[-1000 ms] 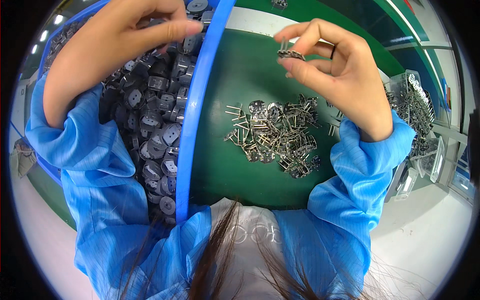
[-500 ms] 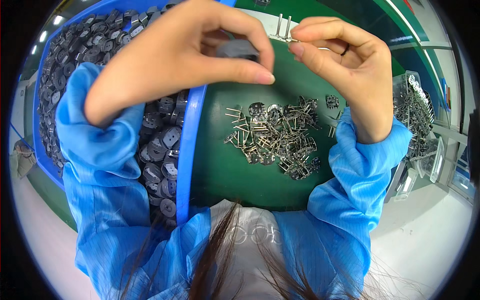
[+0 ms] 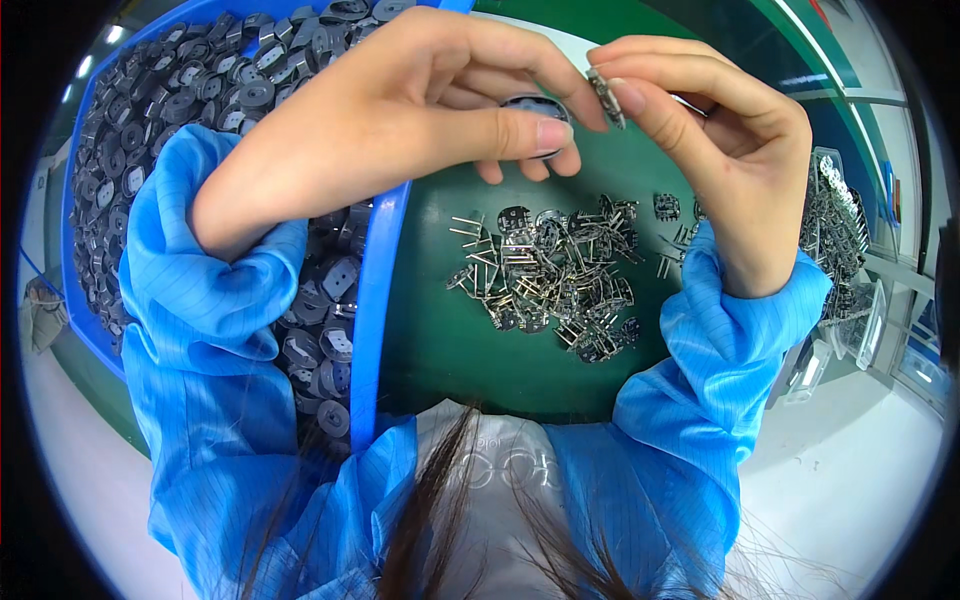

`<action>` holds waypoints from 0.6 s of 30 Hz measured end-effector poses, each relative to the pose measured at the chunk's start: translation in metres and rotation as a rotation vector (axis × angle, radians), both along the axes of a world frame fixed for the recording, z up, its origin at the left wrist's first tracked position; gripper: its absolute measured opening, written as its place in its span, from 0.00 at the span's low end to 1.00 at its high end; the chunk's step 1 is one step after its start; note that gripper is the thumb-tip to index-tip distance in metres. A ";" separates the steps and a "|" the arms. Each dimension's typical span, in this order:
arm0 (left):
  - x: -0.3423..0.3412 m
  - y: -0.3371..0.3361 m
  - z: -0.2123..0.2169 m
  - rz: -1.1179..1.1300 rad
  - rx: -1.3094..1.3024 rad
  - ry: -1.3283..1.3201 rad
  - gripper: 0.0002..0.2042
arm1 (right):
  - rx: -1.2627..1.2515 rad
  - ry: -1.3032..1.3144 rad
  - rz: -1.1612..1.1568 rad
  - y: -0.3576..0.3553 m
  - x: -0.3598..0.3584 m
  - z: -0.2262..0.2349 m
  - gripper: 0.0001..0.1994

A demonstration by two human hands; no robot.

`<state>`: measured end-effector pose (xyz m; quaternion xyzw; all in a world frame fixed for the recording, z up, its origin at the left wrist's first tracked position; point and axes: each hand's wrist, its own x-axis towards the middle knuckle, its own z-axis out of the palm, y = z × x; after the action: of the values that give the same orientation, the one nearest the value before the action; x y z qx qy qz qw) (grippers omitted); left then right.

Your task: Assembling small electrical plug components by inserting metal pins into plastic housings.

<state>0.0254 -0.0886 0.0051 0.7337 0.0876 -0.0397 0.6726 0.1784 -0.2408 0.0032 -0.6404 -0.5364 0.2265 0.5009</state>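
The scene is bright and evenly lit from above; small ceiling lights show at the upper left rim. Soft shadows fall under the hands onto the green table (image 3: 440,340). Fisheye bending curves straight edges toward a black circular border. Hair strands near the lens are blurred.

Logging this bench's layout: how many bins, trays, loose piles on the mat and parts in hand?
Blue bin: 1
Clear tray: 1
Pile of metal pin parts: 1
Held parts: 2 (dark disc, left hand; metal piece, right hand)
Total: 5
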 end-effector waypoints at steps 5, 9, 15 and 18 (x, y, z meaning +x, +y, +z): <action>0.003 0.008 -0.011 0.047 -0.051 0.034 0.12 | -0.036 0.210 -0.157 0.001 -0.015 0.008 0.11; -0.001 0.000 -0.012 0.077 -0.091 -0.115 0.16 | 0.041 0.141 -0.208 0.002 -0.021 0.006 0.11; 0.000 -0.001 -0.016 0.074 -0.060 -0.107 0.20 | 0.078 -0.119 -0.097 0.003 -0.018 -0.003 0.10; -0.001 0.002 -0.015 0.057 0.135 -0.203 0.16 | -0.085 -0.115 -0.187 -0.001 -0.022 0.004 0.09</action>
<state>0.0245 -0.0868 -0.0099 0.7747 0.0423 0.0596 0.6281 0.1561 -0.2416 0.0068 -0.7203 -0.4920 0.1642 0.4607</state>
